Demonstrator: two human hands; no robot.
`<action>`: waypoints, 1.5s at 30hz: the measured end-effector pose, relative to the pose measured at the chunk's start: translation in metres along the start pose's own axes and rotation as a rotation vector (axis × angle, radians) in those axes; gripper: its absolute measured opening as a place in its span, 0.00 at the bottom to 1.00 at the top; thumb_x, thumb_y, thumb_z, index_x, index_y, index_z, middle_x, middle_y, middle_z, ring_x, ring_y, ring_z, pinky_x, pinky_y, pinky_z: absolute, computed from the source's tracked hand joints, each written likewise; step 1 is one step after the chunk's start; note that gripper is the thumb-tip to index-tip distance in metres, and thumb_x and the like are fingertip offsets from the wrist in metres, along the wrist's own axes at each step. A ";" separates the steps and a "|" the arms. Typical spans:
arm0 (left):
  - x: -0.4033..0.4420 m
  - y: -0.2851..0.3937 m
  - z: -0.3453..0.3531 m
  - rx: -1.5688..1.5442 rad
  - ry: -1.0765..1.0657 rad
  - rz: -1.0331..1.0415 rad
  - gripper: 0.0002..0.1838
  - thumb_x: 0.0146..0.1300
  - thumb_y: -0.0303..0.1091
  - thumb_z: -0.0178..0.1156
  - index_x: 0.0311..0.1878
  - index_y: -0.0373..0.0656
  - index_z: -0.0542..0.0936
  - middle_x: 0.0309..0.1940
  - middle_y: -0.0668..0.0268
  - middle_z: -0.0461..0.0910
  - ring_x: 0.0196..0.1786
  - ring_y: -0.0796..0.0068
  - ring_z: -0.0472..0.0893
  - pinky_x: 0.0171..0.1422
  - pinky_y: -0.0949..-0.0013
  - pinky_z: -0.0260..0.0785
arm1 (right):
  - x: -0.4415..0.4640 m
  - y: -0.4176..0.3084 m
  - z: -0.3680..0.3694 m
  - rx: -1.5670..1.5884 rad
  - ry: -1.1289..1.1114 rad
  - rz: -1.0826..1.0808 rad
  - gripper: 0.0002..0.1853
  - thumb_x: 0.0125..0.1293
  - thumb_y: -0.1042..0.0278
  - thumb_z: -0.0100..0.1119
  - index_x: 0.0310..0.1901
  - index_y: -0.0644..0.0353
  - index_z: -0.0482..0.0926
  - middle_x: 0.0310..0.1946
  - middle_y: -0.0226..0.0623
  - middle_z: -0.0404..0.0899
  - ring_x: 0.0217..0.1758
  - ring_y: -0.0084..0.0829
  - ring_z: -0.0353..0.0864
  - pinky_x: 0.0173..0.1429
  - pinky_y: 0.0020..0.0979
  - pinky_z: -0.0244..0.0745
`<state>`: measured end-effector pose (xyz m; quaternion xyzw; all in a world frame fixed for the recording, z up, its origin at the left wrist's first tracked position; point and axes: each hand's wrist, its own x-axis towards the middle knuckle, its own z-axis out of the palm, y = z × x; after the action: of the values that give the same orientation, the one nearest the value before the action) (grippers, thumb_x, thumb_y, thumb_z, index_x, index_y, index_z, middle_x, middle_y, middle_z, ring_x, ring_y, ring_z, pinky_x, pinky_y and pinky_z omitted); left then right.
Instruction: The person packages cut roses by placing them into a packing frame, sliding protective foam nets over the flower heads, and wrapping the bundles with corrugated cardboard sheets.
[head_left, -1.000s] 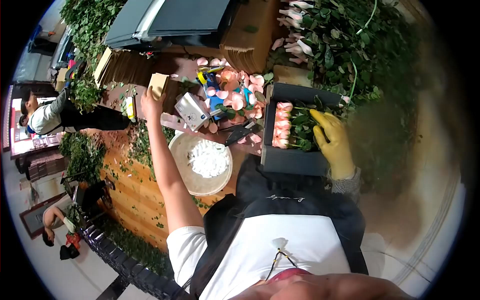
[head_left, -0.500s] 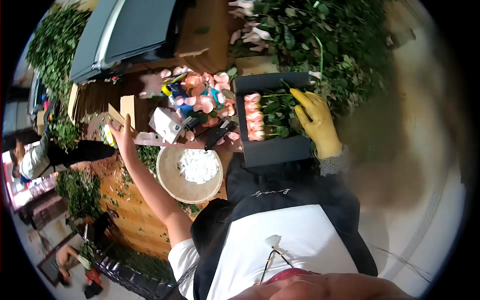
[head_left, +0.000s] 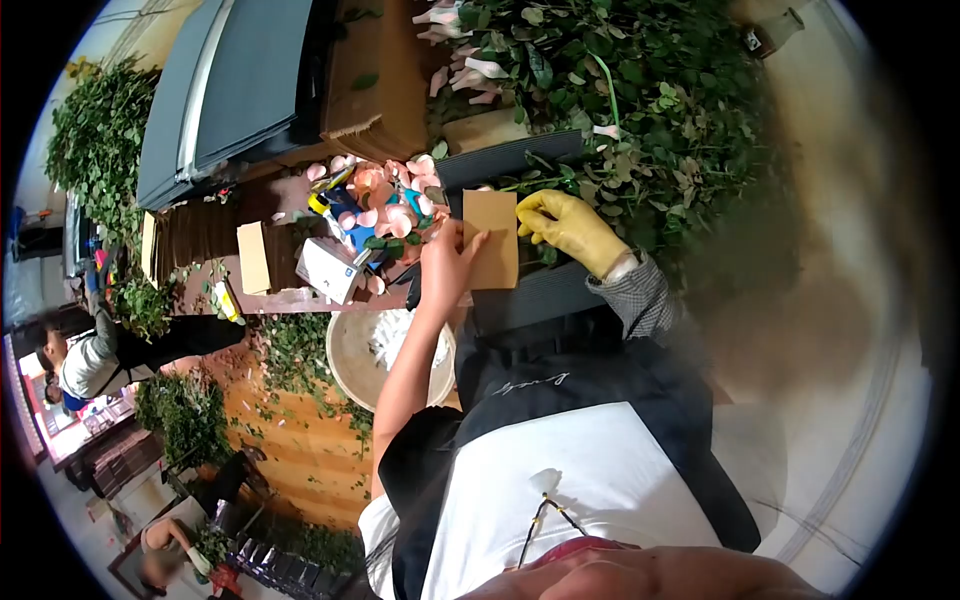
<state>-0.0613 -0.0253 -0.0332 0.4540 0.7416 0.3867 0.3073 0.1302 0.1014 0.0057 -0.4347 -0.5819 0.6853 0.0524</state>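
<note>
A flat, rectangular tan cardboard piece [head_left: 492, 252] is pinched by the bare left hand [head_left: 447, 265] over an open, dark corrugated box [head_left: 541, 298]. Beside its edge, the yellow-gloved right hand [head_left: 575, 231] is half curled; whether it is gripped there cannot be told.
</note>
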 end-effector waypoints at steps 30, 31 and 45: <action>0.030 0.004 0.003 0.489 -0.282 0.548 0.49 0.51 0.55 0.75 0.70 0.35 0.69 0.75 0.54 0.63 0.76 0.50 0.64 0.79 0.54 0.59 | -0.084 0.165 -0.036 -0.458 -0.142 -0.037 0.22 0.73 0.64 0.56 0.67 0.59 0.74 0.64 0.46 0.78 0.66 0.41 0.78 0.68 0.39 0.72; 0.030 0.003 0.004 0.483 -0.280 0.544 0.49 0.51 0.55 0.75 0.70 0.35 0.69 0.75 0.54 0.63 0.76 0.50 0.64 0.79 0.54 0.59 | -0.080 0.196 -0.049 -0.516 -0.076 0.085 0.20 0.74 0.67 0.55 0.65 0.62 0.75 0.62 0.45 0.79 0.66 0.42 0.77 0.71 0.38 0.70; 0.031 -0.007 0.008 0.670 -0.228 0.648 0.48 0.54 0.63 0.68 0.69 0.35 0.70 0.74 0.56 0.65 0.70 0.52 0.68 0.75 0.56 0.63 | -0.054 -0.003 0.010 -0.939 -0.063 -0.798 0.11 0.52 0.60 0.75 0.26 0.54 0.82 0.25 0.32 0.81 0.34 0.39 0.80 0.46 0.43 0.71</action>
<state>-0.0701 0.0029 -0.0461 0.7752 0.6073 0.1502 0.0873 0.1557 0.0639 0.0362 -0.1397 -0.9405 0.2962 0.0905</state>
